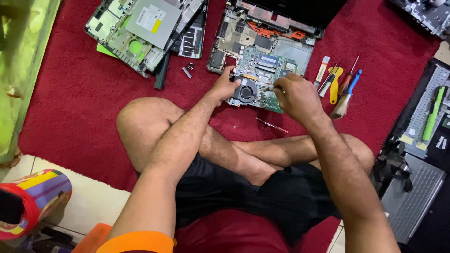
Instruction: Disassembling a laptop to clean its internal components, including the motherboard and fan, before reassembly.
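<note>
An opened laptop base (225, 35) lies on a red carpet with its green motherboard (267, 63) exposed and a black cooling fan (246, 91) at the near edge. My left hand (226, 84) rests on the board's near left corner beside the fan. My right hand (295, 96) is closed around a thin tool whose tip points at the board just right of the fan. I sit cross-legged behind the board.
Several screwdrivers and a brush (340, 84) lie right of the board, and a small red screwdriver (272, 125) is near my knee. A stripped laptop chassis (140, 33) sits at the top left, a keyboard part (417, 192) at the right, a colourful cushion (33, 197) at the bottom left.
</note>
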